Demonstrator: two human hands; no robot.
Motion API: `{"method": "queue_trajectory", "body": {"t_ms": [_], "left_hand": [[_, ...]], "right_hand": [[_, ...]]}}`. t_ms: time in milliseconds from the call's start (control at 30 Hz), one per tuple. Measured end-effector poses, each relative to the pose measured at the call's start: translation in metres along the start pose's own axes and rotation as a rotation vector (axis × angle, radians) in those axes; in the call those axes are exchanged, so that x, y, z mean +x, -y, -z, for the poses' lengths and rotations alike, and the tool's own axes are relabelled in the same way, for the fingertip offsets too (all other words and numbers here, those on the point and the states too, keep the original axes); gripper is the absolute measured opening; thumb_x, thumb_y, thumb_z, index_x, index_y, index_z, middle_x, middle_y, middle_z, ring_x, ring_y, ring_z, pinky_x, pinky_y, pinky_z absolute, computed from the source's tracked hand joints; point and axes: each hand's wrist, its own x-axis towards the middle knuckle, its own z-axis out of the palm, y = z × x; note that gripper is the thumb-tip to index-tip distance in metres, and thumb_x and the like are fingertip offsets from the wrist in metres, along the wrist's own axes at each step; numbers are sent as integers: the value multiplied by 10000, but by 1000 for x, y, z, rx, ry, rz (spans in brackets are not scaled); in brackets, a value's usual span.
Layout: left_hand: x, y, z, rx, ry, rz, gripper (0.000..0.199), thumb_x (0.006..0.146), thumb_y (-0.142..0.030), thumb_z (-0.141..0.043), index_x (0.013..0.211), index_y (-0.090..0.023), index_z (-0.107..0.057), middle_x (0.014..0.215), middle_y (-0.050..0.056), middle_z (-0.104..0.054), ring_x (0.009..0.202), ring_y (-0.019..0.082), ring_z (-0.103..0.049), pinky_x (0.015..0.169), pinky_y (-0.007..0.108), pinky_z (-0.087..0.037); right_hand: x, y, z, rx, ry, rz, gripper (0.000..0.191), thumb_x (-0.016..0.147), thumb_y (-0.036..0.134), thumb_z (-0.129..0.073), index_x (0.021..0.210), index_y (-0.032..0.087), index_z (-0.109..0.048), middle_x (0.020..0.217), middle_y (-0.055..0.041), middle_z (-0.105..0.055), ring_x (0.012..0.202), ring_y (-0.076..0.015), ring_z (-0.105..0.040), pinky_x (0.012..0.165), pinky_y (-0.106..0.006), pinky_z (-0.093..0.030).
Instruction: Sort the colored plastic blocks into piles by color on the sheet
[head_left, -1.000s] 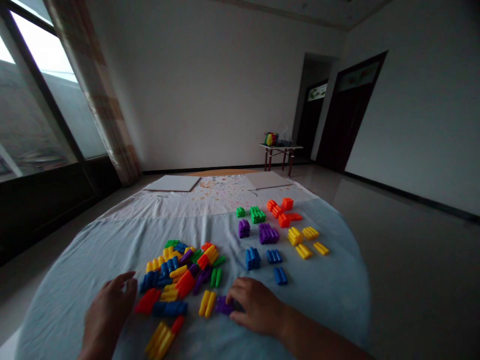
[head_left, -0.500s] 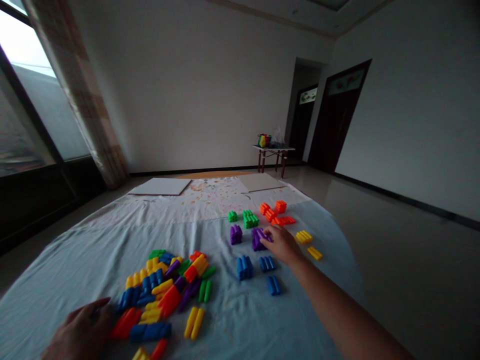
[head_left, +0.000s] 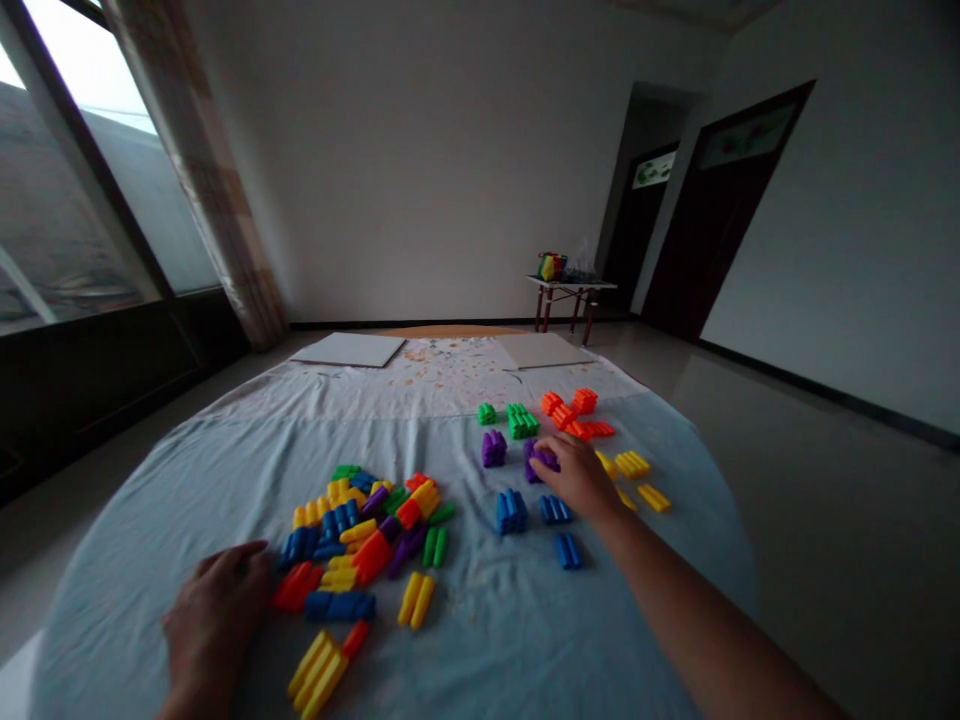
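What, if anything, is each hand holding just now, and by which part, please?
The right hand lies over the top of a purple block; whether it grips the block cannot be told. The left hand, palm down on the sheet, seems empty.

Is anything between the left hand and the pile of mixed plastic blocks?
Nothing visible stands between them. The left hand lies on the pale blue sheet, at the near-left edge of the pile of plastic blocks, beside its red blocks.

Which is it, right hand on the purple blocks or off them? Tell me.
On: the right hand lies over the purple plastic blocks, its fingers covering part of them. Whether it grips them, I cannot tell.
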Motion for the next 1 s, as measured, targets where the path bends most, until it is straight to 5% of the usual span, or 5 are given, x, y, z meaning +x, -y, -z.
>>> {"method": "queue_trajectory", "body": {"t_ms": [233,367,567,833,1000], "left_hand": [[-7,-10,2,70,17,37,465,802,-427,-342,1023,-186,-673,1174,127,-595,974,295,-587,777,396,-453],[-7,-6,-2,73,12,26,447,806,-414,-338,1004,-198,-676,1156,114,-601,972,276,-592,771,377,-452],[-8,-7,-2,72,-11,29,416,808,-401,-350,976,-217,-682,1137,96,-616,963,260,-595,757,363,-447],[-9,-11,1,61,-1,36,421,801,-398,-356,990,-206,-680,1156,101,-609,994,272,-587,815,391,-438],[-10,-11,1,67,2,40,429,801,-415,-362,988,-200,-682,1159,108,-608,980,275,-591,807,386,-448]], "right_hand": [[-42,94,-18,327,334,431,140,836,213,-581,961,178,-632,912,-47,-658,891,-167,-590,837,-281,-452],[-58,118,-45,335,493,626,294,799,87,-553,1076,160,-616,1119,-75,-647,1034,-179,-560,951,-308,-396],[-62,116,-60,259,530,567,316,855,113,-511,1130,238,-603,1162,-31,-630,1057,-190,-534,938,-357,-380],[-62,108,-51,178,530,376,405,749,452,-688,1048,182,-646,949,-76,-652,943,-223,-569,852,-342,-425],[-60,103,-41,240,586,316,512,669,469,-747,1077,177,-643,980,-72,-653,948,-212,-575,852,-306,-432]]}}
